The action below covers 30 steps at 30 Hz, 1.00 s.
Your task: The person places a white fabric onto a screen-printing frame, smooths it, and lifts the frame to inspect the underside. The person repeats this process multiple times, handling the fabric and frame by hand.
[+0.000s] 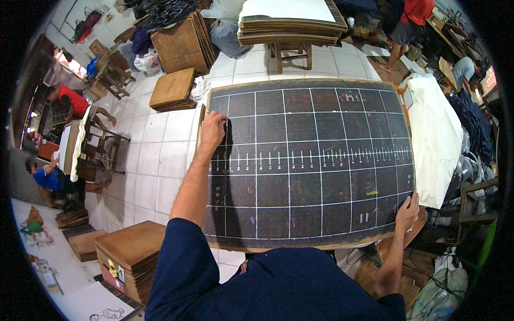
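In the head view I see the dark gridded board (310, 160) filling the middle of the frame. My left hand (213, 130), grip closed in a fist, presses on its left edge. My right hand (408, 209) has its grip clamped on the lower right corner. I judge the board is being steadied; the next move needs both hands firm together. Stacks of wooden boards (128, 257) lie at lower left.

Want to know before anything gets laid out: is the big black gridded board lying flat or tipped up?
Flat, it seems: the black gridded board faces the camera evenly. Left hand rests on its left edge, right hand at its near right corner.
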{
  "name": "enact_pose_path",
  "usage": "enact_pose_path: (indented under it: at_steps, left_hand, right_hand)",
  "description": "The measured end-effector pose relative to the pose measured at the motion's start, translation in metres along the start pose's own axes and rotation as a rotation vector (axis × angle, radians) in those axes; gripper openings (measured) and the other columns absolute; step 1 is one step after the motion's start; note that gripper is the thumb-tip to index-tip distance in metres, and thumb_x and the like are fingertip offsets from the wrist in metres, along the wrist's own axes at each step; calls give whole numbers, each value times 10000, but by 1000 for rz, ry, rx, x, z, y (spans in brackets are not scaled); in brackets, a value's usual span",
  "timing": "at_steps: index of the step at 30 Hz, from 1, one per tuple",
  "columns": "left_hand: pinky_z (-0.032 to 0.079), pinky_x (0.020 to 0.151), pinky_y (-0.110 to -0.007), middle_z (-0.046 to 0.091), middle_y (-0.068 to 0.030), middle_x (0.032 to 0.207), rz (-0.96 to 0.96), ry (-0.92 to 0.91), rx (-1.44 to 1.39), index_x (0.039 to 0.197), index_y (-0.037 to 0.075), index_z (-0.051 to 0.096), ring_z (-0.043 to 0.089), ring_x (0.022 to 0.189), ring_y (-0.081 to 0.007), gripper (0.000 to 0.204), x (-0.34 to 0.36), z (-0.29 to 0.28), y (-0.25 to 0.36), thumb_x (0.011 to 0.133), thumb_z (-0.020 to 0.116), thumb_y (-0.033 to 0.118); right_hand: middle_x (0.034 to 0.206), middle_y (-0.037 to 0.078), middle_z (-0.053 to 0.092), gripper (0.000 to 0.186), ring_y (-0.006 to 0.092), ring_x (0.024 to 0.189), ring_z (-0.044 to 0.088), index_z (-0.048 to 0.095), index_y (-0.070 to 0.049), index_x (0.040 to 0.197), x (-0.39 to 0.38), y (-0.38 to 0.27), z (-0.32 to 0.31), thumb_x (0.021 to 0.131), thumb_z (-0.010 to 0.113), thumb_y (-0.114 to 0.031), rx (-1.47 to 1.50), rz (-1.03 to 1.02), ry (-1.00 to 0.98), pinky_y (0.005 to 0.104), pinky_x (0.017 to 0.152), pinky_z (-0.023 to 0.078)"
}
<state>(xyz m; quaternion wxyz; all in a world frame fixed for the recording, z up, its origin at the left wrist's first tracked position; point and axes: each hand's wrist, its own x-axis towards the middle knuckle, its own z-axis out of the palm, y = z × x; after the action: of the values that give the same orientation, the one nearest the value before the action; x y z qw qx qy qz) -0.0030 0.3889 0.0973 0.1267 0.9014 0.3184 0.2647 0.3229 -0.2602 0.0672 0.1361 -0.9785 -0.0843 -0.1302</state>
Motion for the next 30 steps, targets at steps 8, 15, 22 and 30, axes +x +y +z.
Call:
enact_pose_path:
  at_steps: [8,15,22,30]
  left_hand:
    - [499,838,-415,637,-128,930,-28,-159,-41,872,41,701,619,931,-339,83,10,-4,-8,825,632,38]
    - [502,831,-409,647,-124,897,61,-173,2,852,31,712,628,927,-330,71,10,-11,-11,823,650,49]
    - [507,814,-404,656,-117,905,-39,-123,-48,883,45,724,642,918,-325,83,8,-10,-6,837,670,87]
    - [513,788,-409,652,-116,896,61,-132,12,860,40,714,643,894,-327,66,12,-7,-10,831,669,79]
  right_hand:
    - [1482,93,481,452,328,1334,455,490,-199,1448,0,5,7,1028,436,-356,2,6,5,569,1053,340]
    - [1457,124,500,446,367,1303,478,494,-181,1443,1,-1,3,1021,458,-321,5,-32,25,518,1055,371]
    - [1415,176,527,448,391,1268,503,505,-122,1427,2,1,3,1017,463,-298,-14,-64,40,483,1052,391]
    - [1396,197,538,433,400,1264,504,530,-89,1402,3,6,10,1012,483,-271,32,-84,67,477,1052,388]
